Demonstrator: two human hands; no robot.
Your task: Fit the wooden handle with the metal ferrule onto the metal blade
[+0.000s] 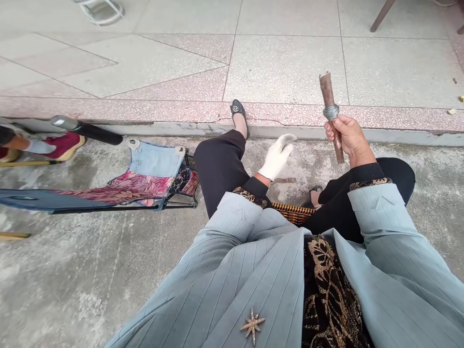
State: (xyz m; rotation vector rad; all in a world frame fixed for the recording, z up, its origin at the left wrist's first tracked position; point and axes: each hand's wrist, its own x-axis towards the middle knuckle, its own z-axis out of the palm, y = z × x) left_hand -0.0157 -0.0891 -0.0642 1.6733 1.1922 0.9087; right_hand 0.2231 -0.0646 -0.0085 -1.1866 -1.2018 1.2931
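My right hand is bare and closed around the lower part of a short brown wooden stick. The stick is held up, tilted slightly, and a coil of grey metal wire is wound round its middle, just above my thumb. To the left, my left hand wears a white knitted glove. Its fingers are curved and apart, with nothing visible between them, and it does not touch the stick. On the concrete below lies a small brown stick-like piece.
I sit above a woven orange-and-black seat, facing a low tiled step. A folding chair with floral fabric stands at my left. Beyond it are another person's red shoe and a black tube. A furniture leg shows upper right.
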